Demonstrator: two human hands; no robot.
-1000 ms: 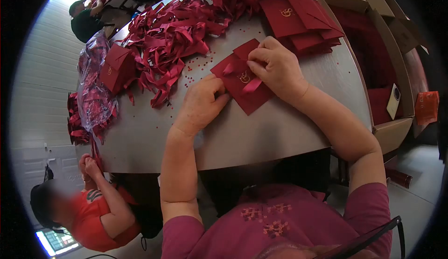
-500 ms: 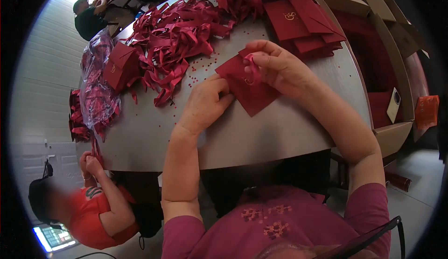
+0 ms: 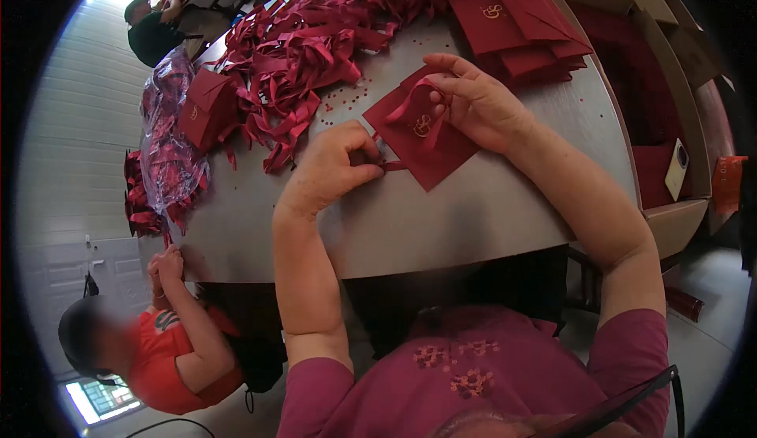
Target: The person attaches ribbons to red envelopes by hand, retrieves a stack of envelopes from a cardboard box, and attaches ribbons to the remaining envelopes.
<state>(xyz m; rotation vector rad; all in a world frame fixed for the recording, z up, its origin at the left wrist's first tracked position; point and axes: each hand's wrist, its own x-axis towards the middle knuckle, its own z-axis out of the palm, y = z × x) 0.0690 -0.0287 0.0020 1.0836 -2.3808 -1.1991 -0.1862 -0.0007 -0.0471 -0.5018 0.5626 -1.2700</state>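
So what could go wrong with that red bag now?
The ribbon makes a loose loop over the bag to the right grip, so it might slip or twist. The bag looks thin, so a hard tug from the right grip or the left grip could crease it.

You're in a workshop here! Red ribbons [image 3: 300, 67] heap your table [image 3: 473, 225], a carton [image 3: 676, 225] alongside, a co-worker [image 3: 193, 359] nearby.

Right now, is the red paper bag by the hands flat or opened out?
Flat: the red paper bag lies thin on the table, gold monogram facing up.
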